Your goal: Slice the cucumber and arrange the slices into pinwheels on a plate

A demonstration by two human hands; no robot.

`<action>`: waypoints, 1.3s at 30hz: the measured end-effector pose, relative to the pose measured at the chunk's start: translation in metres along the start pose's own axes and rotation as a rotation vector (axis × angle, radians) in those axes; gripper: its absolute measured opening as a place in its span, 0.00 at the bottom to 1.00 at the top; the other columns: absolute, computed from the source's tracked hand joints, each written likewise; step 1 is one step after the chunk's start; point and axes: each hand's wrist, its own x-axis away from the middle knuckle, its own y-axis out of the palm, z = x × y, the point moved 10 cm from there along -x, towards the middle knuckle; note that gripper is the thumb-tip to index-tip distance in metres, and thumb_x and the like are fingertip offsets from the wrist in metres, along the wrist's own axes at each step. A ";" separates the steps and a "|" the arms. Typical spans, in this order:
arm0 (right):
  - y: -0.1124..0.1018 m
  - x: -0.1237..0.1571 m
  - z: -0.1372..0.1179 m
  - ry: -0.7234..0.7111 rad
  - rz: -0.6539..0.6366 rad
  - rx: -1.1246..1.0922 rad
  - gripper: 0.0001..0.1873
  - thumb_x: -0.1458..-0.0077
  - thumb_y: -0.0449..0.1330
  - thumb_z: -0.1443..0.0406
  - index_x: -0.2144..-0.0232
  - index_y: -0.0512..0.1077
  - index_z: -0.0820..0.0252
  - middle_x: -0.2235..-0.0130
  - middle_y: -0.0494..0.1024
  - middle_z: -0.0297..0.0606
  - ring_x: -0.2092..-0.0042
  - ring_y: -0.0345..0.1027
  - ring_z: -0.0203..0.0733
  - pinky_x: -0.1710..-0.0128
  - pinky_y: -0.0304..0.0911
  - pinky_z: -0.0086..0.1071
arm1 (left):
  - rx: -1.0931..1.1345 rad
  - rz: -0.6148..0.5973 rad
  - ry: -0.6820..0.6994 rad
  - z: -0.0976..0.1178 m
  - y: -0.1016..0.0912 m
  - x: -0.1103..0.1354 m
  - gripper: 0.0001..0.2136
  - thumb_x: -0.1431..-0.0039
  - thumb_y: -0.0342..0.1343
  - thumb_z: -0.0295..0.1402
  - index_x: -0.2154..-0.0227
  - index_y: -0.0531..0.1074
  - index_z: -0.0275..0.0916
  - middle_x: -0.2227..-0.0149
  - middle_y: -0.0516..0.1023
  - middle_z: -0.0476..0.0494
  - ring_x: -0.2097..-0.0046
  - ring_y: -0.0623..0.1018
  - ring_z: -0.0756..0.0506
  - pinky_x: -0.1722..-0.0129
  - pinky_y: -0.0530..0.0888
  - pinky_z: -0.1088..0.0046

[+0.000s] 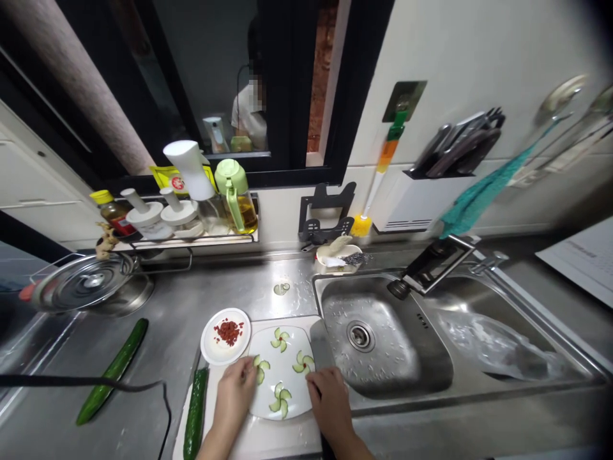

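Note:
A white plate [292, 412] lies on a white cutting board [218, 378] and bears several pinwheels of cucumber slices [280, 400]. The top and right ones have a red bit at the centre. My left hand [235, 386] is closed in a pinch at the plate's left rim, beside the left pinwheel. At the right rim, my right hand [330, 395] has its fingers bent together near the right pinwheel. What either pinch holds is hidden. A knife [324, 345] lies along the board's right side, partly under my right hand. Red pieces fill the middle of a small white dish [211, 338].
One cucumber [195, 415] lies left of my left hand, another cucumber [115, 370] farther left. A black cable [119, 383] crosses there. The sink [383, 345] is on the right. Behind stand a lidded pot [90, 284] and a rack [215, 241] with an oil bottle [242, 207].

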 end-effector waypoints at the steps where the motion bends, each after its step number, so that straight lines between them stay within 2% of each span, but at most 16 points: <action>1: 0.000 0.001 0.000 -0.006 0.002 -0.008 0.09 0.45 0.53 0.70 0.71 0.72 0.56 0.69 0.74 0.35 0.62 0.62 0.43 0.61 0.55 0.34 | -0.049 0.020 -0.059 -0.016 -0.009 -0.003 0.12 0.46 0.50 0.38 0.64 0.75 0.41 0.68 0.80 0.45 0.66 0.77 0.45 0.63 0.72 0.71; 4: 0.001 0.003 0.001 -0.026 0.008 -0.033 0.08 0.45 0.53 0.69 0.71 0.72 0.55 0.69 0.74 0.35 0.62 0.63 0.43 0.60 0.55 0.35 | -0.166 0.066 -0.190 -0.055 -0.034 -0.017 0.12 0.45 0.48 0.37 0.64 0.74 0.41 0.65 0.80 0.45 0.63 0.78 0.44 0.61 0.71 0.70; 6: 0.003 0.004 0.001 -0.036 0.012 -0.044 0.08 0.45 0.53 0.69 0.70 0.72 0.55 0.69 0.75 0.35 0.62 0.63 0.43 0.61 0.56 0.35 | -0.232 0.086 -0.233 -0.070 -0.046 -0.027 0.13 0.45 0.47 0.36 0.63 0.74 0.40 0.63 0.80 0.43 0.61 0.78 0.44 0.59 0.71 0.70; 8: 0.005 0.005 0.002 -0.041 0.006 -0.055 0.08 0.45 0.54 0.69 0.70 0.72 0.55 0.69 0.75 0.35 0.62 0.63 0.43 0.61 0.56 0.35 | -0.285 0.099 -0.257 -0.076 -0.053 -0.037 0.14 0.45 0.46 0.35 0.62 0.74 0.38 0.62 0.80 0.41 0.61 0.78 0.43 0.58 0.70 0.70; 11: 0.010 0.005 0.001 -0.041 -0.014 -0.073 0.08 0.44 0.54 0.69 0.71 0.72 0.55 0.69 0.75 0.35 0.62 0.63 0.43 0.60 0.56 0.35 | -0.330 0.096 -0.280 -0.077 -0.056 -0.049 0.15 0.44 0.47 0.37 0.60 0.74 0.38 0.61 0.79 0.40 0.60 0.78 0.44 0.57 0.70 0.71; 15: 0.012 0.005 0.001 -0.038 -0.019 -0.092 0.08 0.44 0.53 0.69 0.70 0.71 0.55 0.68 0.75 0.35 0.60 0.63 0.44 0.60 0.56 0.36 | -0.386 0.041 -0.332 -0.078 -0.050 -0.058 0.15 0.43 0.47 0.38 0.61 0.75 0.39 0.61 0.79 0.39 0.62 0.78 0.44 0.60 0.69 0.72; 22: 0.004 0.008 -0.002 -0.106 0.024 -0.123 0.06 0.46 0.55 0.70 0.71 0.71 0.55 0.70 0.74 0.35 0.62 0.63 0.43 0.61 0.57 0.36 | -0.457 0.009 -0.377 -0.083 -0.045 -0.064 0.15 0.43 0.46 0.39 0.62 0.76 0.41 0.61 0.79 0.38 0.62 0.78 0.43 0.63 0.69 0.71; 27: 0.009 0.009 -0.004 -0.110 -0.012 -0.109 0.08 0.46 0.54 0.71 0.72 0.70 0.55 0.70 0.74 0.35 0.62 0.63 0.44 0.63 0.56 0.35 | -0.481 -0.011 -0.431 -0.086 -0.045 -0.067 0.16 0.43 0.45 0.40 0.64 0.76 0.40 0.63 0.80 0.36 0.63 0.78 0.40 0.65 0.68 0.69; 35: 0.013 0.007 -0.004 -0.092 -0.026 -0.107 0.07 0.45 0.54 0.70 0.71 0.70 0.55 0.70 0.74 0.35 0.61 0.62 0.44 0.62 0.56 0.36 | -0.299 0.081 -0.447 -0.087 -0.056 -0.059 0.15 0.45 0.47 0.41 0.67 0.77 0.41 0.64 0.81 0.39 0.63 0.78 0.42 0.62 0.69 0.71; 39: 0.015 0.007 -0.007 -0.115 -0.025 -0.102 0.06 0.45 0.54 0.69 0.71 0.70 0.55 0.70 0.74 0.35 0.62 0.62 0.44 0.63 0.56 0.36 | -0.127 0.133 -0.364 -0.071 -0.054 -0.041 0.15 0.46 0.49 0.43 0.69 0.78 0.41 0.64 0.81 0.43 0.64 0.78 0.44 0.62 0.70 0.72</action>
